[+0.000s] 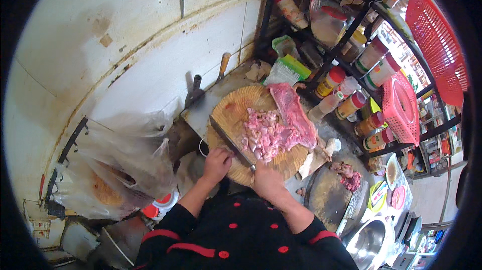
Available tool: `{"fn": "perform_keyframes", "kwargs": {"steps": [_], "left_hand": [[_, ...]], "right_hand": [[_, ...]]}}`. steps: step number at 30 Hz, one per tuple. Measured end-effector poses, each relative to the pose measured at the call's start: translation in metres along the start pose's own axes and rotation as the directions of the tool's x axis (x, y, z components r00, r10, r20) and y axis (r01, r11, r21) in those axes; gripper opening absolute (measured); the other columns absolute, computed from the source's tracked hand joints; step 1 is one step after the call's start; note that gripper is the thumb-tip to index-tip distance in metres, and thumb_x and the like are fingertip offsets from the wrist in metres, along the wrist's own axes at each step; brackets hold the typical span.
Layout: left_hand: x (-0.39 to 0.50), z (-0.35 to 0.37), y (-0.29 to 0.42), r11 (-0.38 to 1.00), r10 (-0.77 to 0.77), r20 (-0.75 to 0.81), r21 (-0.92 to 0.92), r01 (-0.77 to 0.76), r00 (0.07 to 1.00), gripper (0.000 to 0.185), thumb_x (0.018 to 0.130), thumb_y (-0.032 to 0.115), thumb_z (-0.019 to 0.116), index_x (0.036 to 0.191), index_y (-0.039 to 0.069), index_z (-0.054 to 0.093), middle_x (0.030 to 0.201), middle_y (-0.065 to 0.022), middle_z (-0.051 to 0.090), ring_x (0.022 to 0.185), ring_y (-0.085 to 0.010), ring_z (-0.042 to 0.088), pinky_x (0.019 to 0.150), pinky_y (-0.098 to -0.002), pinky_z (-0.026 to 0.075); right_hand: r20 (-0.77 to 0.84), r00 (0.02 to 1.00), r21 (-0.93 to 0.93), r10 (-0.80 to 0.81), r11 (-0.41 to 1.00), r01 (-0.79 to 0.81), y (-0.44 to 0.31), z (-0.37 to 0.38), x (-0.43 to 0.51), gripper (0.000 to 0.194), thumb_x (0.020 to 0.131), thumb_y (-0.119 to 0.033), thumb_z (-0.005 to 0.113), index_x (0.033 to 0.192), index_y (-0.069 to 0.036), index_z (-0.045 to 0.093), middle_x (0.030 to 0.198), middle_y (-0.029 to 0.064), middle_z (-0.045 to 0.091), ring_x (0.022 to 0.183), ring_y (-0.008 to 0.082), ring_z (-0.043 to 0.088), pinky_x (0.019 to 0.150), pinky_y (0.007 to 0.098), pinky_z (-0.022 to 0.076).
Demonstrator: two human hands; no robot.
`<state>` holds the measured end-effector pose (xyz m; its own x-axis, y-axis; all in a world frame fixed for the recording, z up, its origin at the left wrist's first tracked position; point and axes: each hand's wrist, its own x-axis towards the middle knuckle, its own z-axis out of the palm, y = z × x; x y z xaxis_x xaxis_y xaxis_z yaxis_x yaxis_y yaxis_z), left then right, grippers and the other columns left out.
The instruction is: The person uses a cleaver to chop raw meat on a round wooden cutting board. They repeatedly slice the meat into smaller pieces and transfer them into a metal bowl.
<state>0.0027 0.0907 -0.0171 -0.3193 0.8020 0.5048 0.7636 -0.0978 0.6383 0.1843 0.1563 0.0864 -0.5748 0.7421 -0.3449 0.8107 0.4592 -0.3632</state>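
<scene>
A round wooden chopping block (226, 108) lies before me, with a heap of chopped raw meat pieces (263, 134) on it. A larger flat slab of raw meat, skin-like at its edges (290, 108), reaches from the heap over the block's far right rim. My right hand (267, 183) grips the handle of a cleaver (230, 140), whose blade lies across the block's left side, seen nearly edge-on. Close to the blade, at the block's near left rim, my left hand (217, 164) has its fingers curled. Whether anything is between those fingers is hidden.
On the right, a second round board (320, 202) bears a lump of dark red meat (346, 176) and another cleaver (356, 200). A steel bowl (367, 243) stands nearer. Several seasoning jars (350, 104) fill a black rack. Plastic bags (124, 172) hang at left.
</scene>
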Motion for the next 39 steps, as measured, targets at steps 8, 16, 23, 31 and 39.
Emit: {"fn": "perform_keyframes", "kwargs": {"steps": [8, 16, 23, 31, 39], "left_hand": [[0.014, 0.029, 0.014, 0.999, 0.037, 0.042, -0.027, -0.036, 0.998, 0.018, 0.071, 0.008, 0.074, 0.087, 0.003, 0.069, 0.09, -0.0135, 0.064, 0.086, -0.0321, 0.061, 0.074, -0.0405, 0.051], [0.127, 0.065, 0.06, 0.96, 0.264, 0.213, 0.036, -0.277, 0.941, 0.025, 0.074, 0.024, 0.073, 0.09, 0.005, 0.069, 0.106, -0.0111, 0.062, 0.1, -0.0331, 0.057, 0.086, -0.0441, 0.048], [0.134, 0.071, 0.043, 0.914, 0.162, 0.582, 0.217, -0.344, 0.797, 0.041, 0.07, 0.035, 0.074, 0.104, 0.012, 0.07, 0.118, -0.0074, 0.059, 0.114, -0.0318, 0.052, 0.095, -0.046, 0.042], [0.112, 0.033, 0.021, 0.969, 0.154, 0.49, 0.096, -0.229, 0.858, 0.03, 0.065, 0.018, 0.077, 0.092, 0.01, 0.065, 0.108, -0.0064, 0.06, 0.107, -0.0302, 0.053, 0.09, -0.0446, 0.041], [0.119, 0.029, 0.028, 1.0, -0.023, 0.515, 0.011, 0.02, 0.857, 0.024, 0.071, 0.005, 0.072, 0.093, 0.003, 0.063, 0.082, -0.009, 0.063, 0.08, -0.0272, 0.061, 0.075, -0.0382, 0.048]], "right_hand": [[-0.218, 0.949, 0.415, 0.228, 0.902, -0.121, 0.045, -0.033, -0.048, 0.03, 0.078, -0.015, 0.064, 0.101, 0.002, 0.053, 0.085, 0.0293, 0.063, 0.084, 0.0455, 0.063, 0.073, 0.0496, 0.0493], [-0.236, 0.767, 0.639, 0.597, 0.69, -0.34, 0.1, -0.002, -0.116, 0.036, 0.076, -0.013, 0.065, 0.108, 0.0, 0.054, 0.082, 0.0244, 0.066, 0.08, 0.0426, 0.065, 0.073, 0.0449, 0.0518], [-0.242, 0.716, 0.656, 0.654, 0.655, -0.376, 0.122, 0.039, -0.129, 0.025, 0.076, -0.01, 0.067, 0.09, -0.001, 0.048, 0.07, 0.018, 0.06, 0.066, 0.0356, 0.061, 0.064, 0.0438, 0.0489], [-0.259, 0.731, 0.631, 0.632, 0.683, -0.367, 0.132, 0.051, -0.128, 0.025, 0.077, -0.01, 0.066, 0.089, -0.001, 0.046, 0.068, 0.0193, 0.06, 0.065, 0.0391, 0.062, 0.062, 0.047, 0.0489], [-0.21, 0.745, 0.634, 0.633, 0.668, -0.389, 0.134, 0.043, -0.13, 0.028, 0.077, -0.011, 0.065, 0.097, -0.001, 0.047, 0.073, 0.0253, 0.063, 0.073, 0.0458, 0.063, 0.066, 0.052, 0.0504]]}}
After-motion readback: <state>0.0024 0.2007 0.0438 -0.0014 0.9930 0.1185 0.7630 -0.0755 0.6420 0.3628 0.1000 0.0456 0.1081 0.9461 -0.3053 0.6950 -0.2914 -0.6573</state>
